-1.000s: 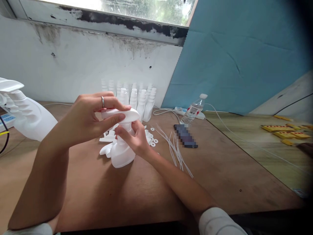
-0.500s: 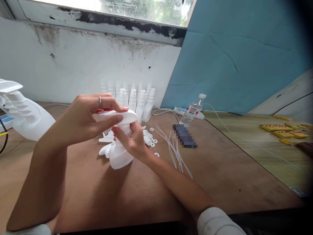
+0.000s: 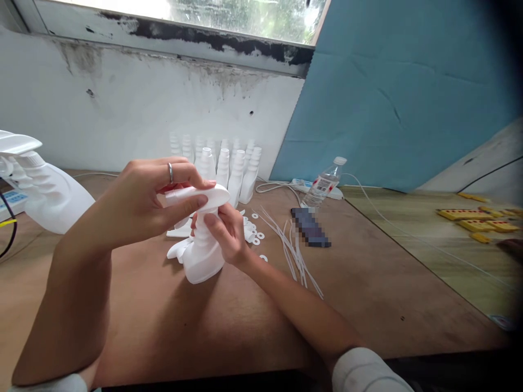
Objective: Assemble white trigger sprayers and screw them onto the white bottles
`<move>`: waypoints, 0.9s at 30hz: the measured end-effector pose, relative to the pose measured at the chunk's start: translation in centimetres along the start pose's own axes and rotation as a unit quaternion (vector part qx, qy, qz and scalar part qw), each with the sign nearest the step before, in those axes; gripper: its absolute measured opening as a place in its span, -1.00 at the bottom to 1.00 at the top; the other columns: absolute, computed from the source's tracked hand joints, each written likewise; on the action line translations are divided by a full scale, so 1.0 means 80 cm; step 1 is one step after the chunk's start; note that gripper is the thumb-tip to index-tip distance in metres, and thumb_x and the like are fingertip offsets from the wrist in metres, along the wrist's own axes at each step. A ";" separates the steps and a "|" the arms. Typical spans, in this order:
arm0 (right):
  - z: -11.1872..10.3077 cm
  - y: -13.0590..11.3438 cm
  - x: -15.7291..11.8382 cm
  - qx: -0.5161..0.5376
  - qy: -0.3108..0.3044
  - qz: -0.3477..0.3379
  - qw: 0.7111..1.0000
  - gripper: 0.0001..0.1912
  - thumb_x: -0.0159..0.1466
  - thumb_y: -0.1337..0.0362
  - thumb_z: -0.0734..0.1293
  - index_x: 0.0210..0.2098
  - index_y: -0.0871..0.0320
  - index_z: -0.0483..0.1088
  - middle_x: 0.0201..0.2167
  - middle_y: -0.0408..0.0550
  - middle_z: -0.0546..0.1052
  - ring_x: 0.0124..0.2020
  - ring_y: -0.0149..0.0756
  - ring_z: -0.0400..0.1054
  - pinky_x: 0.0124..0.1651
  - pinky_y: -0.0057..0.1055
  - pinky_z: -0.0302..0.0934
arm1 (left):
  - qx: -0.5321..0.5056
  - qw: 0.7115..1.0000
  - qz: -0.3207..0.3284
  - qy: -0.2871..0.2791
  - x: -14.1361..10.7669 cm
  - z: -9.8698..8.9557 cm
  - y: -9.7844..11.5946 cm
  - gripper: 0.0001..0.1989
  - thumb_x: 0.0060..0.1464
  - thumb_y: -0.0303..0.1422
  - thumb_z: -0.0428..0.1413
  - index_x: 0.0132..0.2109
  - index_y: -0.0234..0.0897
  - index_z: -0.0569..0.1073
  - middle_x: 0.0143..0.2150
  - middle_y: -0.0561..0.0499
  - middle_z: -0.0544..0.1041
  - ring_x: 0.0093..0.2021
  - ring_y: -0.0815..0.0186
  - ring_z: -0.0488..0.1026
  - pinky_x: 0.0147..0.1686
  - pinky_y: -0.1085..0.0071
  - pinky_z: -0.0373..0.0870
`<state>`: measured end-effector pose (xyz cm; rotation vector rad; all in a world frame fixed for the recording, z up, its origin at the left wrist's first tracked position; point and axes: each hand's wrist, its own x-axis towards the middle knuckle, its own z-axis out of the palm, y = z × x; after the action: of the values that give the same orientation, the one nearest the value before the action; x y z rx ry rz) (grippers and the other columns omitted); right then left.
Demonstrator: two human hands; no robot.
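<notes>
White plastic spray bottle (image 3: 203, 256), stood on brown wooden table (image 3: 368, 294), neck clasped by right hand (image 3: 226, 231), white trigger head (image 3: 200, 195) pinched by left hand (image 3: 143, 198); cross-threading judged possible if head is tilted.

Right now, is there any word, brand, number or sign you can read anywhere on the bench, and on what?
None can be read.
Water bottle: its label shows red marks, too small to read.
Phone: blurred out.
Yellow strips: dark marks, too small to read.
White spray bottle in the right hand, its spray head in the left hand: no print seen.
</notes>
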<state>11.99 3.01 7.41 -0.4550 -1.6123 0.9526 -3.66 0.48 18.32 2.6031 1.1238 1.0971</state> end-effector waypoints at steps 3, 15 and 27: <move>-0.001 0.001 -0.001 -0.022 0.018 0.004 1.000 -0.66 0.28 -0.04 0.23 -0.29 0.14 0.28 -0.44 -0.09 0.45 -0.46 -0.37 0.35 -0.41 -0.36 0.33 | -0.002 1.000 0.000 -0.002 0.000 -0.001 -0.004 -0.84 0.10 -0.30 0.14 -0.20 -0.22 0.55 -0.39 0.06 0.46 -0.49 0.45 0.28 -0.49 0.48 0.18; 0.003 0.002 0.002 -0.076 0.052 -0.001 0.996 -0.63 0.24 -0.04 0.29 -0.21 0.15 0.25 -0.49 -0.13 0.45 -0.50 -0.38 0.35 -0.44 -0.38 0.29 | 0.004 1.000 -0.008 -0.005 0.000 0.000 -0.005 -0.80 0.12 -0.28 0.13 -0.16 -0.24 0.55 -0.36 0.02 0.50 -0.49 0.47 0.28 -0.49 0.51 0.21; 0.002 -0.015 0.014 -0.221 0.152 0.043 0.962 -0.61 -0.05 0.01 0.46 -0.45 0.13 0.29 -0.59 -0.16 0.45 -0.57 -0.34 0.33 -0.50 -0.33 0.30 | 0.067 0.996 -0.011 0.052 -0.018 -0.023 0.019 -0.75 0.11 -0.27 0.18 -0.04 -0.12 0.50 -0.19 0.11 0.53 -0.37 0.52 0.39 -0.40 0.63 0.31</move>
<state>11.80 3.05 9.02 -0.9392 -1.5253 0.5435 -4.62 -1.90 19.34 2.6524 1.2894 1.2062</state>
